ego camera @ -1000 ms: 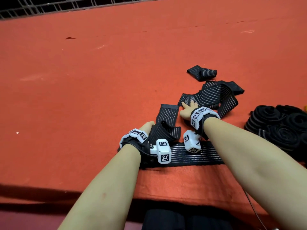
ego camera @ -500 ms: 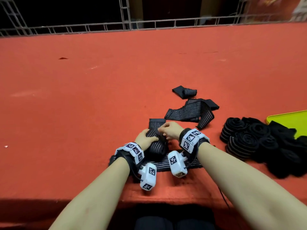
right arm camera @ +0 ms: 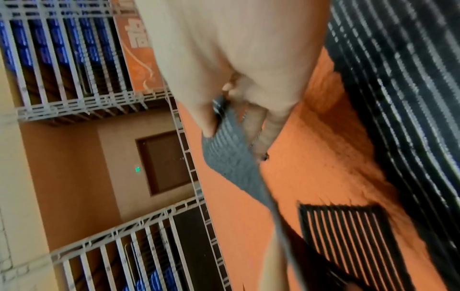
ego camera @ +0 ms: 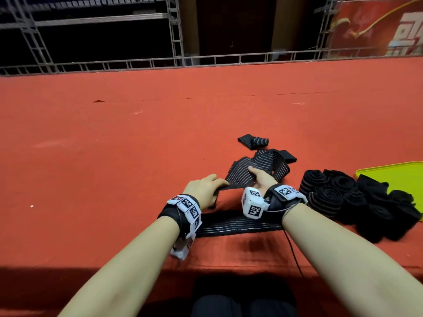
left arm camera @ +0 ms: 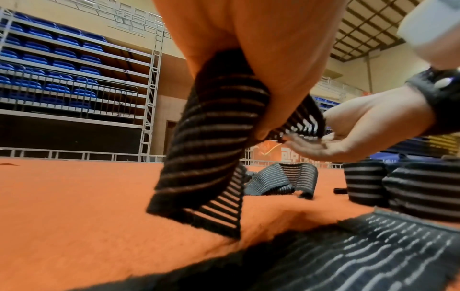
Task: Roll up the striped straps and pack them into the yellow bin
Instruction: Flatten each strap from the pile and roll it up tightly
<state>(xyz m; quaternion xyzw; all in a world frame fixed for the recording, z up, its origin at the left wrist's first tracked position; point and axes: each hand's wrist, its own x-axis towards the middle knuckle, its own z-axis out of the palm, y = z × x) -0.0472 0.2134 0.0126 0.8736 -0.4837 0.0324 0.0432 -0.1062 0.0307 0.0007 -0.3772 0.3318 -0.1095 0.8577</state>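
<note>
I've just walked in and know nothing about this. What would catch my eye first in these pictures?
Two bare hands, the left hand and right hand, hold one striped strap lifted off a wide red carpet in the middle of the view. To the right, a heap of rolled straps lies on the carpet beside a yellow bin.

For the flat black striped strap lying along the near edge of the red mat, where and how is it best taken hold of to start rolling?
Probably at one short end of the flat black striped strap, pinched from above across its width. It lies spread flat along the red mat, and both forearms cross its ends. Both the left hand and right hand hold another strap, so free one first.
</note>
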